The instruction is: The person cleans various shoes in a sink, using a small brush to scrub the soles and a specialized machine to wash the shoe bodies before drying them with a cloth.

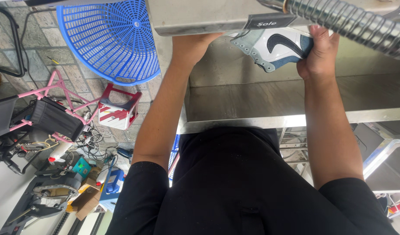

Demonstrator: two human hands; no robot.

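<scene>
A white, grey and blue sneaker (pixel 272 48) with a dark curved stripe lies on its side at the top of a steel workbench (pixel 252 98). My right hand (pixel 318 52) is closed around its right end. My left hand (pixel 192 47) reaches up under a steel box (pixel 195 17) at the top; its fingers are hidden behind that box, close to the shoe's left end.
A ribbed metal hose (pixel 352 24) crosses the top right corner. On the paved floor at left lie a blue plastic basket (pixel 110 37), a small red and white stool (pixel 118 106), a pink metal frame (pixel 56 87), cables and tools. Steel table legs (pixel 383 152) stand at right.
</scene>
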